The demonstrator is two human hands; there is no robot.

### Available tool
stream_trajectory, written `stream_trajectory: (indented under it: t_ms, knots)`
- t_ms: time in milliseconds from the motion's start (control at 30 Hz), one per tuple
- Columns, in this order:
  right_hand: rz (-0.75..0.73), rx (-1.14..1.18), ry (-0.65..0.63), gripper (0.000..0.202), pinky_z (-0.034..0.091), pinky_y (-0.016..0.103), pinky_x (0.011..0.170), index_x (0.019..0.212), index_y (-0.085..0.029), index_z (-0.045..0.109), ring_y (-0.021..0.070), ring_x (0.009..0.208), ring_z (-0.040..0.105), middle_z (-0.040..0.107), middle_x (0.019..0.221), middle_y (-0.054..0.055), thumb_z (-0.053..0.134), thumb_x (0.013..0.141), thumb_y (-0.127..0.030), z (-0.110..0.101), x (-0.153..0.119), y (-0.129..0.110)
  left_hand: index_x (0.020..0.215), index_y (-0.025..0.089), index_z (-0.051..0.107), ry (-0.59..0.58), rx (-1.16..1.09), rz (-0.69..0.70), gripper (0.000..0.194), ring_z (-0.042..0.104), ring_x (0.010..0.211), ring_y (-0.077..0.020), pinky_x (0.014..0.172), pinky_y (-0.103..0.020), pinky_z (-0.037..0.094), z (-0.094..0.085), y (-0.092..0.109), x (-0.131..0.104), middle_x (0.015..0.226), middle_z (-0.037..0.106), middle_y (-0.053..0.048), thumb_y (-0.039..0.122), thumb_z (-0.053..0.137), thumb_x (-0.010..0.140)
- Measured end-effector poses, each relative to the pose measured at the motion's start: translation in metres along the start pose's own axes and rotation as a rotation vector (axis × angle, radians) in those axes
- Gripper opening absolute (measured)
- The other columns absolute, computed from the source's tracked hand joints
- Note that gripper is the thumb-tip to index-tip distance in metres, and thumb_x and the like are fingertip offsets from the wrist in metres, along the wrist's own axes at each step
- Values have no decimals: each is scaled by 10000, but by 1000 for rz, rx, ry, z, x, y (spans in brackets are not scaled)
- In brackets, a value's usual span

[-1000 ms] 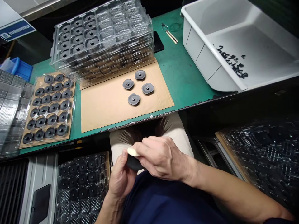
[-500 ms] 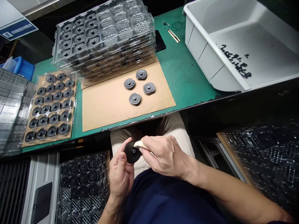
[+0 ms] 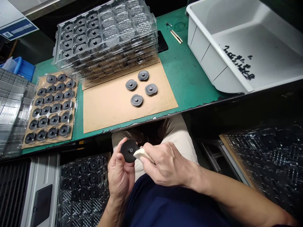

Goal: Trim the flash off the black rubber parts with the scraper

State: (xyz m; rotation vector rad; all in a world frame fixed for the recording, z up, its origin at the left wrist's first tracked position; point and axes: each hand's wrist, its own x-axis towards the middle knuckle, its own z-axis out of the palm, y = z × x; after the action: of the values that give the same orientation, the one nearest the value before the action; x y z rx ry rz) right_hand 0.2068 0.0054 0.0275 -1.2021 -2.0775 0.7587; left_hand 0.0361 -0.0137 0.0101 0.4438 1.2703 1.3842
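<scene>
Over my lap, my left hand (image 3: 121, 175) grips a round black disc (image 3: 127, 147) by its edge, its small central hub facing up. My right hand (image 3: 163, 162) pinches a cream-coloured, flat-ended tool (image 3: 142, 154) whose tip is at the disc's right edge. The far end of the tool is hidden in my fist. Ahead, several similar dark discs (image 3: 136, 100) lie on a sheet of brown cardboard (image 3: 101, 110) at the table's front edge.
A stack of clear plastic trays (image 3: 132, 41), partly filled with discs, stands behind the cardboard. Another filled tray (image 3: 50, 110) lies left. A grey bin (image 3: 201, 47) holding black scraps sits right. Further trays flank my legs, one with discs (image 3: 84, 181).
The disc and my left hand have shifted slightly left. The tool's tip has slid from the disc's upper right down to its right edge.
</scene>
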Motion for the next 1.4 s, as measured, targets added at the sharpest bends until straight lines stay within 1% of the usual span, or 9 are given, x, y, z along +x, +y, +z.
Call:
stream_trajectory:
  t_ms: [200, 333, 433, 567, 700, 967, 1067, 1267, 1400]
  knots:
    - [92, 233, -110, 169, 185, 270, 514, 768, -223, 382, 86, 480, 318, 416, 593, -66, 481, 904, -220, -3, 0, -5, 1146, 261, 785, 7, 7, 125, 500, 772, 937, -188, 876, -255, 623, 6, 1, -8, 1055, 812, -45, 524, 880, 731]
    - [97, 211, -25, 163, 197, 268, 524, 783, -225, 398, 91, 494, 325, 424, 598, -67, 483, 921, -232, -1, 2, -3, 1138, 253, 787, 29, 5, 168, 495, 765, 974, -194, 910, -269, 616, 7, 4, -9, 1079, 808, -38, 519, 882, 732]
    - [123, 144, 25, 183, 208, 267, 535, 779, -222, 410, 93, 515, 347, 447, 611, -62, 488, 943, -242, 0, 2, 0, 1141, 229, 787, 38, 0, 119, 473, 754, 1018, -196, 913, -250, 607, 5, 6, -9, 1108, 802, -59, 513, 860, 770]
    - [-2, 171, -44, 151, 228, 261, 543, 783, -219, 428, 89, 529, 384, 497, 643, -59, 505, 913, -215, -1, 1, 1, 1145, 242, 785, 2, -27, 3, 468, 763, 970, -205, 865, -269, 624, 2, 8, -7, 1072, 806, -64, 547, 827, 792]
    - [46, 85, 8, 167, 235, 268, 566, 807, -210, 472, 91, 558, 440, 536, 658, -47, 495, 969, -243, -6, 2, 2, 1158, 218, 780, -11, -25, -82, 459, 750, 981, -199, 875, -273, 621, -1, 9, -5, 1148, 784, -76, 512, 823, 807]
    - [-2, 31, -173, 128, 220, 287, 588, 813, -212, 511, 108, 606, 500, 610, 712, -38, 534, 936, -237, -10, 4, 5, 894, 159, 813, -98, -17, -207, 382, 750, 875, -247, 774, -352, 648, -7, 9, 3, 917, 795, -99, 531, 811, 807]
    - [-12, -21, -190, 120, 210, 293, 586, 817, -209, 520, 113, 610, 507, 623, 723, -31, 541, 929, -247, -8, 4, 9, 1009, 148, 813, -139, 33, -261, 430, 749, 860, -255, 744, -371, 655, -8, 11, 7, 939, 796, -122, 540, 781, 836]
    - [3, -96, -58, 177, 200, 307, 566, 782, -201, 522, 114, 549, 445, 563, 646, -30, 516, 950, -256, -9, 2, 13, 1182, 186, 778, -191, 38, -285, 489, 756, 863, -258, 829, -445, 653, -17, 10, 8, 1000, 796, -110, 529, 789, 834]
    - [-137, -190, -40, 154, 255, 320, 598, 947, -186, 616, 143, 643, 497, 597, 761, 4, 481, 999, -240, -11, 8, 11, 1109, 197, 804, -229, -5, -351, 367, 722, 1082, -321, 1010, -511, 573, -21, 5, 6, 1049, 797, -115, 459, 783, 853]
